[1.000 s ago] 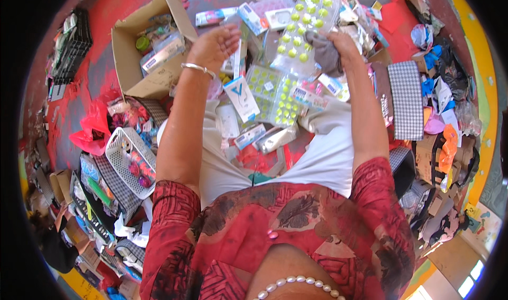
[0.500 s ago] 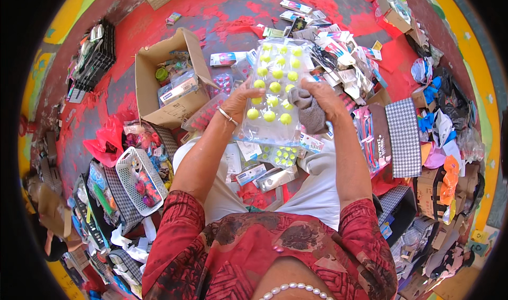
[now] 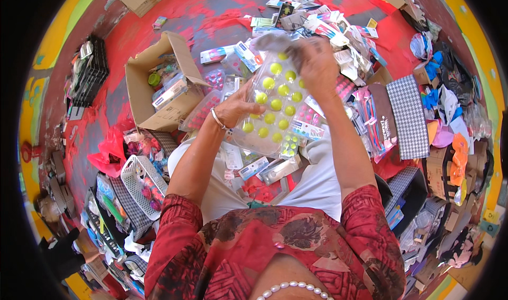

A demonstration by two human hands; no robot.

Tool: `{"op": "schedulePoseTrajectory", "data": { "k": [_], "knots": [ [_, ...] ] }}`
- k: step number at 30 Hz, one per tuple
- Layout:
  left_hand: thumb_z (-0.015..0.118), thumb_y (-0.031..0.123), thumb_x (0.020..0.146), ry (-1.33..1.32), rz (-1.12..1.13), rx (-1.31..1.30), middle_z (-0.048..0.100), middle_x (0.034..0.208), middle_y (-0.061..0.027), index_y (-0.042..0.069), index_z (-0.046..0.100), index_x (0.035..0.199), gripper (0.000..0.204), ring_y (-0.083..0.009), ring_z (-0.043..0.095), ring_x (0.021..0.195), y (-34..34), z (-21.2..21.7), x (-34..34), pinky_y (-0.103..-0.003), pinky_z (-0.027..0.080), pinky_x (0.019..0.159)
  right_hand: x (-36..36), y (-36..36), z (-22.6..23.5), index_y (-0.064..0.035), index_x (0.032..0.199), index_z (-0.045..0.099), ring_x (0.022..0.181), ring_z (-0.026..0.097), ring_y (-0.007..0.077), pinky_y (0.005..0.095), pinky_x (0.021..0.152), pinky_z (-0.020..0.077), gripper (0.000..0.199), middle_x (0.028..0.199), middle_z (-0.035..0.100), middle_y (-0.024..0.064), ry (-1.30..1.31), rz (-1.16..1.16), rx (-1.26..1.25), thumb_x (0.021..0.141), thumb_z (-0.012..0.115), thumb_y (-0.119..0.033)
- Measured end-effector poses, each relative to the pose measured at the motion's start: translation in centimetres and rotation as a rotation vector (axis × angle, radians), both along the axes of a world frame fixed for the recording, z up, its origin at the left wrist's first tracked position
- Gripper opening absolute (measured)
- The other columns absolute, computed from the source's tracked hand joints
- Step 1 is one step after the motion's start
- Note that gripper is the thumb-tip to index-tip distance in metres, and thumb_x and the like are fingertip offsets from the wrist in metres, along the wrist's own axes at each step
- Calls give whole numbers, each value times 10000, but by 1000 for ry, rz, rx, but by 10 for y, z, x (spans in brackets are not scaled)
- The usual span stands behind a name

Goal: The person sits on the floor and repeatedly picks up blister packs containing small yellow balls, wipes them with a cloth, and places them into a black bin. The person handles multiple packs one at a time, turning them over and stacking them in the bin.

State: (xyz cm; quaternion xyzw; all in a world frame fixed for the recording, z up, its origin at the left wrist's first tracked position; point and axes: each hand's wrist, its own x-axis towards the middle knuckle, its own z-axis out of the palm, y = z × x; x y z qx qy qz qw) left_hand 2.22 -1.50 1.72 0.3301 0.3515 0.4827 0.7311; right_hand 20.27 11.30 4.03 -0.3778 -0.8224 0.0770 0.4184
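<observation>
A clear plastic blister sheet (image 3: 269,118) with rows of round yellow-green balls hangs tilted over my lap. My left hand (image 3: 236,108) grips its left edge, the thumb lying across the front. At the sheet's upper right, my right hand (image 3: 319,67) is closed on a grey cloth (image 3: 276,42) and presses it against the top of the sheet; motion blurs both cloth and fingers. Below the sheet, a smaller pack of green balls (image 3: 290,145) lies between my legs among boxed packets (image 3: 253,167).
An open cardboard box (image 3: 168,111) with mixed goods stands at left, near a white plastic basket (image 3: 132,178). Ahead, a heap of white packets (image 3: 338,35) covers the red floor. At right are pink packs (image 3: 370,120) and a houndstooth-patterned box (image 3: 407,117).
My right hand has swung up and inward, carrying the grey cloth from the sheet's right edge across its top. The sheet has tilted and shifted slightly down; my left hand has moved down a little with it.
</observation>
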Motion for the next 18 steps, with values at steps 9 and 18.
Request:
{"op": "schedulePoseTrajectory", "data": {
  "k": [9, 18],
  "knots": [
    [682, 55, 607, 407, -104, 6, 407, 1230, -74, 21, 191, 1361, 900, -143, 413, 1075, -3, -1, 4, -277, 371, 894, 14, 4, 20, -136, 934, 631, 812, 587, 266, 319, 704, 466, 181, 907, 602, 84, 140, 217, -158, 769, 575, -187],
    [728, 62, 535, 210, -99, -18, 397, 1262, -49, 38, 254, 1344, 938, -159, 341, 1186, -7, 6, -2, -295, 251, 1003, 59, 34, 3, -62, 881, 629, 676, 599, 297, 363, 651, 469, 215, 784, 609, 168, -221, -501, -343, 757, 544, -216]
  ]
}}
